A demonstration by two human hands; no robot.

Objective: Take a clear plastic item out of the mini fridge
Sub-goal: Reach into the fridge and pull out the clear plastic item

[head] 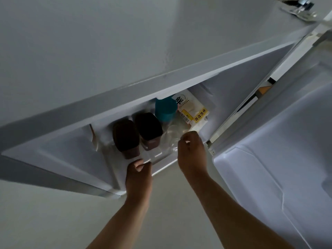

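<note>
Two bare arms reach up from the bottom of the frame. The left hand (139, 170) is in the middle, at the front lip of the mini fridge (59, 151). Its thumb and fingers are curled and pinch the front edge of the clear plastic item (168, 141). The right hand (191, 150) is just to the right and a bit higher. Its fingers are curled tight on the right side of the same clear thing.

The clear plastic item is low inside the fridge, in the middle of the frame, between the two hands. Just behind the left hand are the left brown jar (125, 139) and the right brown jar (149, 130), side by side, both with dark tops. Farther back is a blue cup (165, 109). Beside it, to the right, is a bread bag (194, 112) with a yellow label. The open fridge door (269, 168) fills the right of the frame.
</note>
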